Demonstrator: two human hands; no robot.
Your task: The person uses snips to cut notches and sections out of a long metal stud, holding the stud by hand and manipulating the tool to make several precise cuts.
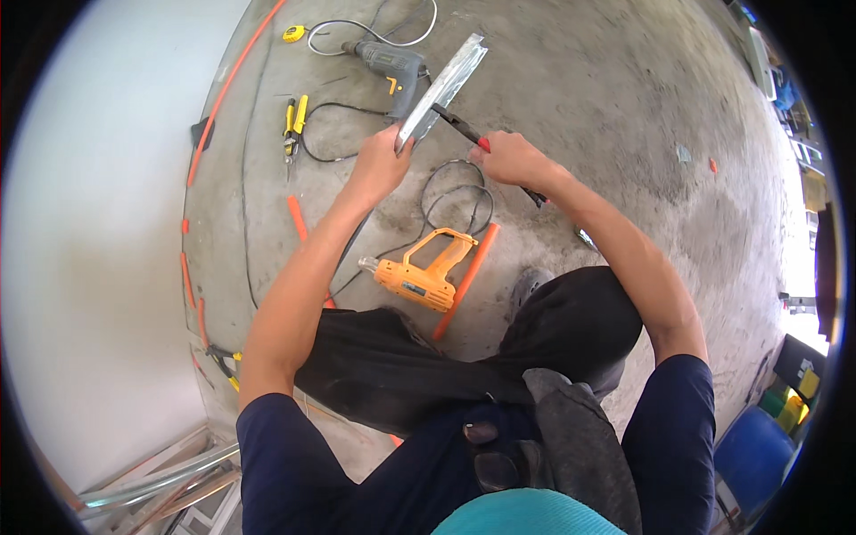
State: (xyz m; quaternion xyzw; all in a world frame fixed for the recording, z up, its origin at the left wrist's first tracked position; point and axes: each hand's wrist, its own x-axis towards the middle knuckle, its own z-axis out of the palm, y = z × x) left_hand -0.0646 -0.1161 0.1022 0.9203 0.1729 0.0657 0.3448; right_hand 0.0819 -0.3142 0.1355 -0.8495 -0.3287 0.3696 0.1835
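My left hand [383, 160] is closed around the near end of a short silver metal channel [443, 87], which slants up and away to the right. Closed in my right hand [510, 159] is a pair of pliers [461, 128] with a dark head and red-and-black handles. Their tip touches the right edge of the channel about midway along; whether the jaws grip it I cannot tell. Just past the channel lies a grey power drill [390, 64] on the floor. An orange heat gun [424, 279] rests on its side between my forearms, near my knees.
Yellow-handled snips [292, 129] and a yellow tape measure [292, 34] lie to the left. Black cords loop over the concrete floor [615, 98]. An orange tube [467, 280] lies beside the heat gun. A white wall [107, 178] stands on the left; a blue container [753, 455] is at lower right.
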